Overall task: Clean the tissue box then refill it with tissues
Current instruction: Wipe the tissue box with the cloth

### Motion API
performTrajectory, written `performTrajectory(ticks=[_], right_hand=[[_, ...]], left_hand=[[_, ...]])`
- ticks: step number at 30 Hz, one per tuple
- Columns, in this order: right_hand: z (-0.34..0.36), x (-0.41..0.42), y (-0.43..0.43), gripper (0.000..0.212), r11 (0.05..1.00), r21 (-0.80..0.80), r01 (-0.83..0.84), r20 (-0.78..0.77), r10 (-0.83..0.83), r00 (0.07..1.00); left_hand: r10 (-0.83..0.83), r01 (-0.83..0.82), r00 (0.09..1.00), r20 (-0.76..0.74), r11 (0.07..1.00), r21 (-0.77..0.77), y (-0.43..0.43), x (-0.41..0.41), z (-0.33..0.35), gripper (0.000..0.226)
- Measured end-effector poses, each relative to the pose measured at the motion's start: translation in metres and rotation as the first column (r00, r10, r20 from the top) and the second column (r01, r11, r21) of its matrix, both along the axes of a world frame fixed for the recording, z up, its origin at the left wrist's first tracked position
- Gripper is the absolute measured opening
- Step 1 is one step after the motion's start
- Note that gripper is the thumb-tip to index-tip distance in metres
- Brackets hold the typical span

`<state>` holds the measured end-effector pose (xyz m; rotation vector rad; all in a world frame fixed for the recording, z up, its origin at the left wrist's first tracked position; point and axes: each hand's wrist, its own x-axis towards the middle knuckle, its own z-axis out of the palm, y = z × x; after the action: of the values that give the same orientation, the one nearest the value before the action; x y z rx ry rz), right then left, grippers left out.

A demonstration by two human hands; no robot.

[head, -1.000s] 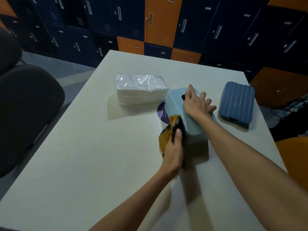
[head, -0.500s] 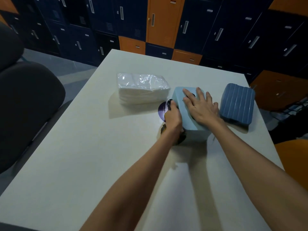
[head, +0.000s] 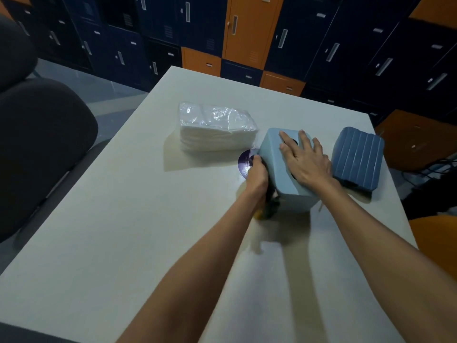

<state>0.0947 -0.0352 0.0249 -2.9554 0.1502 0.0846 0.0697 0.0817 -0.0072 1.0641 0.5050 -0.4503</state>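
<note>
A light blue tissue box (head: 277, 167) stands on the white table (head: 148, 219), with a dark opening on its top. My right hand (head: 305, 160) lies flat on that top, fingers spread, partly covering the opening. My left hand (head: 258, 175) is closed on a yellow and dark cloth (head: 268, 206) and presses it against the box's left side. A plastic-wrapped pack of white tissues (head: 217, 127) lies to the left of the box. The dark blue ribbed lid (head: 356, 160) rests on the table to the right.
A round purple disc (head: 246, 160) lies on the table between the tissue pack and the box. A black chair (head: 37, 149) stands left of the table. Blue and orange lockers (head: 247, 28) line the back. An orange seat (head: 435, 241) is at the right edge.
My left hand has slid the cloth from the box's near corner forward along its left side. My right hand shifted slightly on the top and stays pressed there.
</note>
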Motion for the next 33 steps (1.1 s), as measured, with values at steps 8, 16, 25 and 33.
performTrajectory(ticks=[8,16,25,33], right_hand=[[-0.001,0.002,0.003,0.052,1.000,-0.025,0.019,0.007,-0.019,1.000],[0.002,-0.001,0.004,0.051,1.000,0.004,0.017,0.002,-0.017,1.000],[0.001,0.001,0.005,0.053,0.999,-0.008,0.041,0.009,-0.041,0.999],[0.004,-0.001,0.011,0.051,0.998,0.002,0.055,0.002,-0.055,0.998]], left_hand=[[-0.107,0.087,0.993,0.055,0.952,0.294,0.015,-0.080,0.009,0.059],[-0.081,0.080,0.997,0.020,0.996,0.038,0.006,0.001,-0.038,0.074],[-0.245,0.210,0.961,0.125,0.947,0.241,0.054,-0.057,-0.011,0.040],[0.018,-0.018,1.000,0.005,0.999,-0.033,0.063,0.004,0.005,0.047]])
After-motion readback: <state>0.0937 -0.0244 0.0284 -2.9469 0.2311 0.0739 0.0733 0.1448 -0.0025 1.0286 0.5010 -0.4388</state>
